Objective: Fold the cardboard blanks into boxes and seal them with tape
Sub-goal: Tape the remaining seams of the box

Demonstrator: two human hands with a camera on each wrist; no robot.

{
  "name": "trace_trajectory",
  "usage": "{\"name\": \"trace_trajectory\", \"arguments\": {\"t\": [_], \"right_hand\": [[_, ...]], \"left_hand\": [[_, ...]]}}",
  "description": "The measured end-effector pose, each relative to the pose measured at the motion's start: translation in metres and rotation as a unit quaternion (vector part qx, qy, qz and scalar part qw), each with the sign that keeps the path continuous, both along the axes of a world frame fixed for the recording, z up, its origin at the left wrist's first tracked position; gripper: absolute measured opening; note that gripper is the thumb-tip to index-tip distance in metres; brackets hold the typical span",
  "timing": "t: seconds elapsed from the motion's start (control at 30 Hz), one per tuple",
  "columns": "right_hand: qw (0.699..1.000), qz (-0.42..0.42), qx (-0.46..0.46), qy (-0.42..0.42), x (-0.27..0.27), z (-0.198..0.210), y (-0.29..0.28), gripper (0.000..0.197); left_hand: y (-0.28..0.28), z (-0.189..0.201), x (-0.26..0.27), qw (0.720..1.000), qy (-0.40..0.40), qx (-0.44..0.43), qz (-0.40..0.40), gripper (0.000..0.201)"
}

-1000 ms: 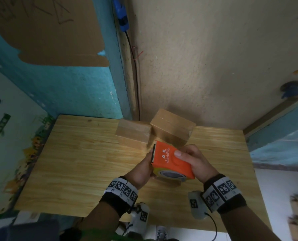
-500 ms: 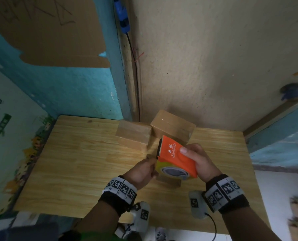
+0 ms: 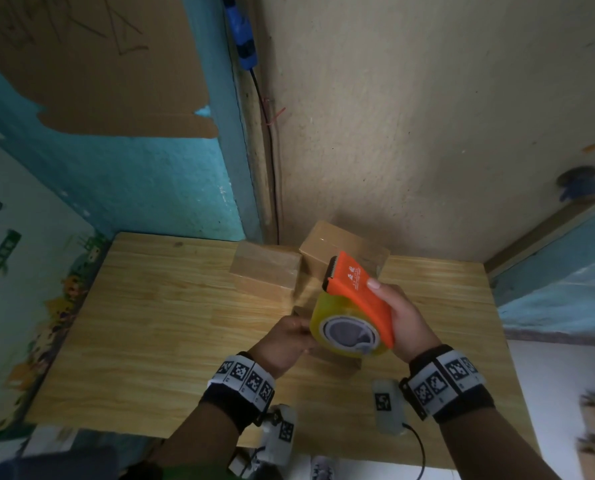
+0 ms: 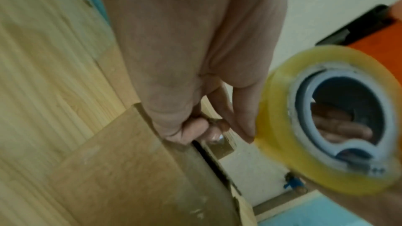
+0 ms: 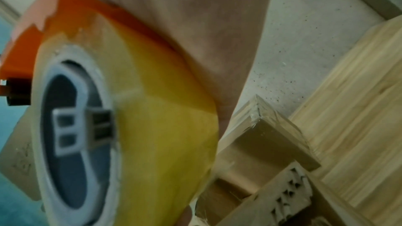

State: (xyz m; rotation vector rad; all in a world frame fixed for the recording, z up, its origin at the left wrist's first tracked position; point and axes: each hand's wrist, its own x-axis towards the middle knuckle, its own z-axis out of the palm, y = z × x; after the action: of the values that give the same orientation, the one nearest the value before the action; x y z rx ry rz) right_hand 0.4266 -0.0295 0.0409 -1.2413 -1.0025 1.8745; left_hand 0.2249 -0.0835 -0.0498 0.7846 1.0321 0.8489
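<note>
A wooden table (image 3: 171,317) stands against a beige wall (image 3: 410,116).

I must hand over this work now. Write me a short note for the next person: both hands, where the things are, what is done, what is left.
Right hand: grips the orange tape dispenser, raised above the table.
Left hand: fingers curled at the top edge of the box in work; it seems to pin the tape end there, though this is blurred.
Done: two closed boxes stand at the back of the table by the wall; at least one shows tape.
Left: lay the tape over this box's seam, cut it, press it down, then put the box with the others.
</note>
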Motion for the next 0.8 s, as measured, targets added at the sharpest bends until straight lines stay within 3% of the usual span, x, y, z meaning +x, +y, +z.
{"name": "trace_trajectory", "arguments": {"t": [0.03, 0.07, 0.13, 0.17, 0.4, 0.57, 0.8], "right_hand": [[1.000, -0.012, -0.013, 0.010, 0.000, -0.001, 0.000, 0.088], [0.999, -0.028, -0.024, 0.020, -0.001, 0.001, -0.001, 0.076], [0.997, -0.053, -0.042, 0.045, -0.001, 0.003, 0.000, 0.043], [0.995, -0.062, -0.053, 0.061, 0.000, 0.005, -0.001, 0.041], [0.986, -0.118, -0.076, 0.093, -0.004, 0.009, -0.005, 0.062], [0.985, -0.123, -0.086, 0.082, -0.007, 0.008, -0.006, 0.057], [0.985, -0.127, -0.078, 0.082, -0.007, 0.013, -0.006, 0.066]], "left_hand": [[-0.001, -0.001, 0.001, 1.000, 0.000, 0.016, 0.008, 0.021], [-0.001, -0.003, 0.002, 1.000, -0.006, 0.022, 0.017, 0.031], [-0.002, -0.006, 0.003, 0.998, -0.019, 0.039, 0.037, 0.029], [-0.003, -0.008, 0.003, 0.997, -0.026, 0.050, 0.046, 0.025], [-0.008, -0.024, 0.003, 0.993, -0.041, 0.058, 0.090, 0.028], [-0.010, -0.022, 0.005, 0.994, -0.036, 0.055, 0.085, 0.023], [-0.009, -0.015, 0.002, 0.996, -0.049, 0.043, 0.057, 0.024]]}}
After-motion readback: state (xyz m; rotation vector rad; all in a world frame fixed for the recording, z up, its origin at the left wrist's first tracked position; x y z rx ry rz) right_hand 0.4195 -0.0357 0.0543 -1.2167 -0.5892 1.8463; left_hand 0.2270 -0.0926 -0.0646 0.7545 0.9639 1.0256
